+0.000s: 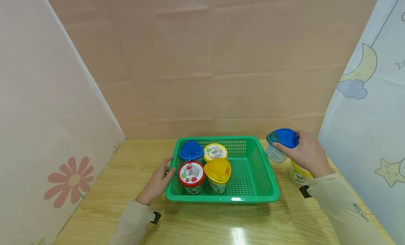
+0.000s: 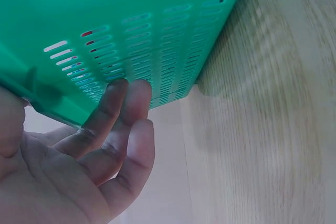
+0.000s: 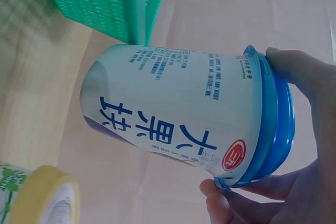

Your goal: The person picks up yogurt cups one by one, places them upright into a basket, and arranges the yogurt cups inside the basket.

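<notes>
My right hand grips a white cup with a blue lid by its lid, off the right side of the green basket. In the right wrist view the cup lies sideways, thumb and fingers around the lid's edge. My left hand holds the basket's left rim; in the left wrist view its bent fingers are by the slotted outer wall. Inside the basket's left half stand a blue-lidded cup, a yellow-rimmed tub, a red-rimmed tub and a yellow-lidded cup.
Another yellow-rimmed tub stands on the wooden table right of the basket, partly hidden by my right hand. A brown covering hangs behind, with printed white walls at both sides.
</notes>
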Demonstrator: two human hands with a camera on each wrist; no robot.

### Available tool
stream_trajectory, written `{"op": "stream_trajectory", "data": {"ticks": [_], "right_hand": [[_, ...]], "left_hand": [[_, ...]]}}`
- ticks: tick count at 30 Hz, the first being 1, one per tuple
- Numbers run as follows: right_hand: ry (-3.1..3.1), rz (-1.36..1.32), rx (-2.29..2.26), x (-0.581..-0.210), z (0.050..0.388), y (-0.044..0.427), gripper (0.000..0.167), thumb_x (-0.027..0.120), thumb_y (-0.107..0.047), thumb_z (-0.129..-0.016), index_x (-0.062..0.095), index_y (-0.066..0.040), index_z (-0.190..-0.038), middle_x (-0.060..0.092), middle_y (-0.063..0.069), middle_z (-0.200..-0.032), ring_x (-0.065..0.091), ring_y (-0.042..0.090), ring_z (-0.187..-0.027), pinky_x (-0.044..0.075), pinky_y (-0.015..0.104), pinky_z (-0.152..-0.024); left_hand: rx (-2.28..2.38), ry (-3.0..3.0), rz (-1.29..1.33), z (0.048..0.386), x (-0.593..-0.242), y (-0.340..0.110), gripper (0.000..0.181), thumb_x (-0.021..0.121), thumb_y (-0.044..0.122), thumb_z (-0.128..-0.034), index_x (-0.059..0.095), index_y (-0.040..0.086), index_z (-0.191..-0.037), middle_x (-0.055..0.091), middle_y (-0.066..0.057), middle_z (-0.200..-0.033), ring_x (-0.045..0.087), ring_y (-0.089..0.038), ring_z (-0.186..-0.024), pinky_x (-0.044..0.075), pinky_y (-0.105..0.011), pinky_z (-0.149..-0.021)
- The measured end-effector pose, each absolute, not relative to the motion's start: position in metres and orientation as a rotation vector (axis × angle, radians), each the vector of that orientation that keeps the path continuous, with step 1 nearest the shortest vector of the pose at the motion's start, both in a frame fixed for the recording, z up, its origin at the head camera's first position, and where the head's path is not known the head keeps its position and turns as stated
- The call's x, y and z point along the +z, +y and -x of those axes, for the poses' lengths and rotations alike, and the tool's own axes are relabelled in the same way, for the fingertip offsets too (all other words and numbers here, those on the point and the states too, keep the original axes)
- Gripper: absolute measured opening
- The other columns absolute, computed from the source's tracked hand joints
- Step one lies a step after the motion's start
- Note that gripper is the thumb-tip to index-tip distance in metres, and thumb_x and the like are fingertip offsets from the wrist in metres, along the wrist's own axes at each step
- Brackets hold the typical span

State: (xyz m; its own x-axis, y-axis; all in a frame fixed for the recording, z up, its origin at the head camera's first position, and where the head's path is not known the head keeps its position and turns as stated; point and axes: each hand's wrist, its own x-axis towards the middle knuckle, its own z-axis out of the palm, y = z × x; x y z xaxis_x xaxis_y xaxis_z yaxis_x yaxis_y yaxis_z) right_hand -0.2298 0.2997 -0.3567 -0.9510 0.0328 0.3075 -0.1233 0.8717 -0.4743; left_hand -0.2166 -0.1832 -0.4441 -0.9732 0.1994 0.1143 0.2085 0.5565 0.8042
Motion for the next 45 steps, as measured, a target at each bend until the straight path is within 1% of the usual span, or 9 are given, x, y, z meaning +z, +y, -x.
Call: {"op": "stream_trajectory", "data": {"ticks": [5, 12, 18, 22, 29, 34, 39, 45], "right_hand": [[-2.729, -0.063, 0.733, -0.349, 0.230, 0.297, 0.091, 0.068, -0.064, -0.085, 0.047, 0.007, -0.138, 0.056, 0.034, -0.122, 0.059, 0.053, -0.102, 0.051, 0.067, -0.078], [-2.720, -0.044, 0.761, -0.339, 0.231, 0.290, 0.093, 0.067, -0.066, -0.085, 0.045, 0.006, -0.140, 0.054, 0.033, -0.127, 0.057, 0.053, -0.106, 0.050, 0.068, -0.080], [-2.705, -0.065, 0.730, -0.334, 0.233, 0.279, 0.093, 0.067, -0.065, -0.085, 0.046, 0.007, -0.140, 0.056, 0.032, -0.123, 0.059, 0.051, -0.104, 0.051, 0.066, -0.080], [-2.708, -0.090, 0.741, -0.332, 0.235, 0.270, 0.092, 0.066, -0.064, -0.086, 0.045, 0.006, -0.141, 0.056, 0.032, -0.125, 0.058, 0.050, -0.106, 0.050, 0.066, -0.082], [-2.753, -0.126, 0.769, -0.331, 0.241, 0.256, 0.091, 0.064, -0.066, -0.086, 0.046, 0.005, -0.140, 0.056, 0.030, -0.128, 0.059, 0.049, -0.109, 0.051, 0.065, -0.085], [-2.792, -0.143, 0.771, -0.332, 0.246, 0.249, 0.094, 0.063, -0.068, -0.085, 0.045, 0.006, -0.141, 0.056, 0.031, -0.130, 0.061, 0.049, -0.108, 0.052, 0.063, -0.085], [-2.825, -0.168, 0.762, -0.333, 0.253, 0.239, 0.093, 0.064, -0.068, -0.084, 0.047, 0.004, -0.140, 0.058, 0.030, -0.128, 0.063, 0.047, -0.105, 0.054, 0.060, -0.084], [-2.882, -0.168, 0.748, -0.337, 0.261, 0.227, 0.094, 0.066, -0.069, -0.082, 0.047, 0.004, -0.138, 0.059, 0.029, -0.128, 0.063, 0.046, -0.106, 0.055, 0.058, -0.085]], "left_hand": [[-1.445, -2.760, 0.359, 0.216, -0.444, -0.183, 0.054, 0.048, 0.027, -0.1075, 0.030, 0.009, -0.155, 0.067, -0.008, -0.101, 0.065, -0.014, -0.085, 0.053, -0.030, -0.072], [-1.456, -2.752, 0.359, 0.217, -0.444, -0.183, 0.054, 0.047, 0.027, -0.1076, 0.030, 0.009, -0.155, 0.067, -0.009, -0.102, 0.066, -0.014, -0.085, 0.053, -0.030, -0.071], [-1.463, -2.753, 0.369, 0.216, -0.443, -0.183, 0.054, 0.048, 0.026, -0.1075, 0.029, 0.008, -0.155, 0.068, -0.009, -0.102, 0.066, -0.014, -0.084, 0.053, -0.029, -0.071], [-1.472, -2.748, 0.366, 0.216, -0.443, -0.183, 0.054, 0.048, 0.026, -0.1075, 0.030, 0.008, -0.155, 0.068, -0.009, -0.103, 0.066, -0.014, -0.084, 0.053, -0.029, -0.071], [-1.462, -2.745, 0.362, 0.217, -0.446, -0.183, 0.054, 0.048, 0.028, -0.1072, 0.031, 0.008, -0.155, 0.068, -0.008, -0.101, 0.066, -0.013, -0.082, 0.053, -0.030, -0.071], [-1.443, -2.753, 0.349, 0.215, -0.446, -0.183, 0.055, 0.049, 0.030, -0.1069, 0.032, 0.010, -0.155, 0.067, -0.007, -0.100, 0.065, -0.012, -0.081, 0.053, -0.032, -0.072], [-1.444, -2.750, 0.352, 0.216, -0.446, -0.183, 0.054, 0.048, 0.031, -0.1070, 0.032, 0.010, -0.154, 0.066, -0.007, -0.100, 0.064, -0.013, -0.080, 0.052, -0.032, -0.071], [-1.452, -2.745, 0.363, 0.216, -0.446, -0.184, 0.053, 0.048, 0.029, -0.1073, 0.032, 0.010, -0.154, 0.066, -0.008, -0.100, 0.065, -0.013, -0.079, 0.052, -0.031, -0.071]]}}
